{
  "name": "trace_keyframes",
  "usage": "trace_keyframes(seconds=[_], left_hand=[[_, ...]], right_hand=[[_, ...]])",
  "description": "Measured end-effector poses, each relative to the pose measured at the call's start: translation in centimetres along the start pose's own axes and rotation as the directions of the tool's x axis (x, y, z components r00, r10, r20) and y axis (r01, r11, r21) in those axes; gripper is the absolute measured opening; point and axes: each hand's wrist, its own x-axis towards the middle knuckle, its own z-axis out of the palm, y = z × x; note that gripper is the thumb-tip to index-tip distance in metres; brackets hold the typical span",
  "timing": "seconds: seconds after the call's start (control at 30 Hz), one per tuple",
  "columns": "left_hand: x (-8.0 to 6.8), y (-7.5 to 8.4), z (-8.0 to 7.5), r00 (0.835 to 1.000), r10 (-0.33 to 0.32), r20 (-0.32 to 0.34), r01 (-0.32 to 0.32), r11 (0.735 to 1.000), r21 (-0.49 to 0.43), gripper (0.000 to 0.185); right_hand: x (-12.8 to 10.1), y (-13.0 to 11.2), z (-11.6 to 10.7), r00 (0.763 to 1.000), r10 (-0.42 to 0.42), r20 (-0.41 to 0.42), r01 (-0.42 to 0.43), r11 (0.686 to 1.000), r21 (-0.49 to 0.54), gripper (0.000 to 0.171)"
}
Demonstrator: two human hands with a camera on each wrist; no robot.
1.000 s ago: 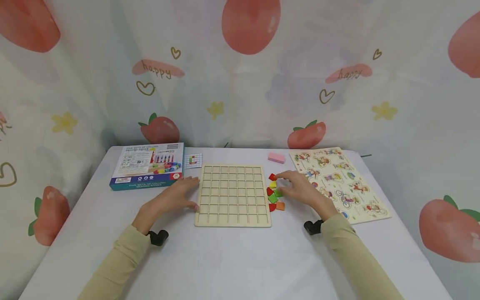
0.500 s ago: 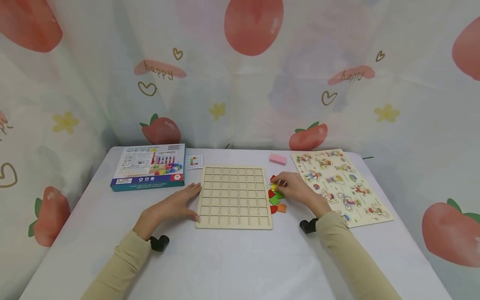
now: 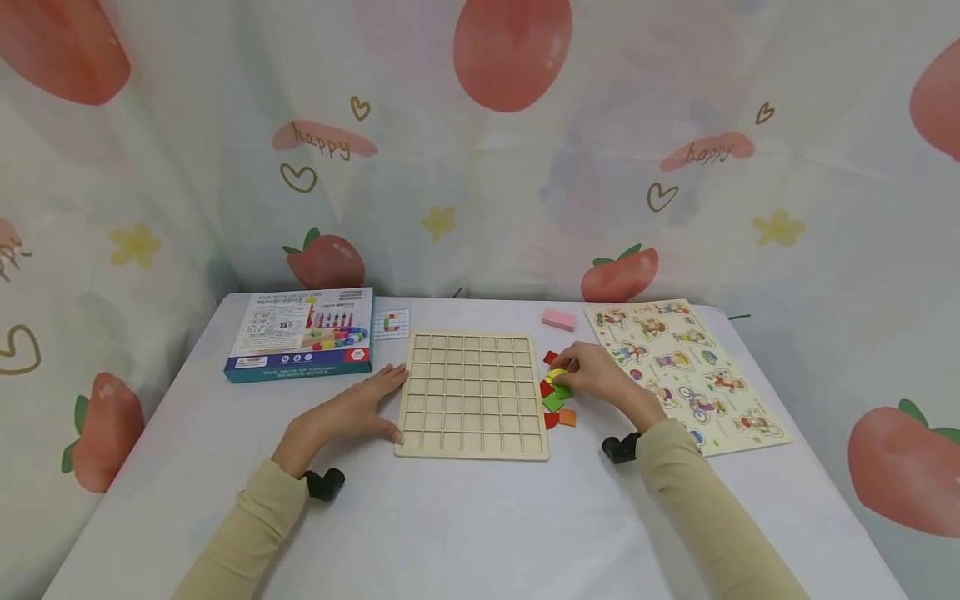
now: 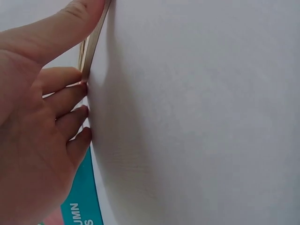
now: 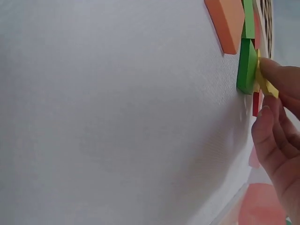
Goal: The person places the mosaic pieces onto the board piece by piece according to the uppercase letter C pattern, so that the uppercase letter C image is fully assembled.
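A pale wooden grid board [image 3: 475,398] lies in the middle of the table in the head view, its squares bare. My left hand [image 3: 347,414] rests against its left edge, thumb at the near corner and fingers further up the side. Right of the board, my right hand [image 3: 606,382] pinches a yellow piece [image 5: 268,86] between thumb and fingers. Under and around it lie several small flat pieces: a green piece [image 5: 246,68], red ones such as the red piece [image 3: 551,420], and an orange square [image 3: 567,417]. The fingers partly hide the pile's far end.
A boxed bead set [image 3: 300,333] sits at the back left, beside a small pattern card [image 3: 392,323]. A pink block [image 3: 559,319] lies behind the pile. To the right is a picture puzzle board [image 3: 678,358]. Patterned cloth [image 3: 480,208] hangs behind the table.
My right hand's fingers have closed from a spread reach over the pile into a pinch on the yellow piece. The left hand stays at the board's edge.
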Motion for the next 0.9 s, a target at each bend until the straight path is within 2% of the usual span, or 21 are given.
trace_keyframes(seconds=[0.3,0.53,0.9], left_hand=[[0.4,0.1,-0.1,0.999,-0.029,0.013,0.03,0.999,-0.037,0.108],[0.6,0.0,-0.2,0.999,-0.043,0.031,0.044,0.998,-0.041,0.109],[1.2,0.8,-0.1,0.998,-0.048,0.035,0.048,0.999,0.001,0.114]], right_hand=[[0.1,0.0,0.2,1.0,0.014,-0.019,-0.012,0.99,0.143,0.009],[1.4,-1.2,0.8,0.998,0.055,0.019,-0.058,0.956,0.288,0.012],[4.4,-3.6,1.5,0.999,0.008,0.031,-0.018,0.928,0.371,0.017]])
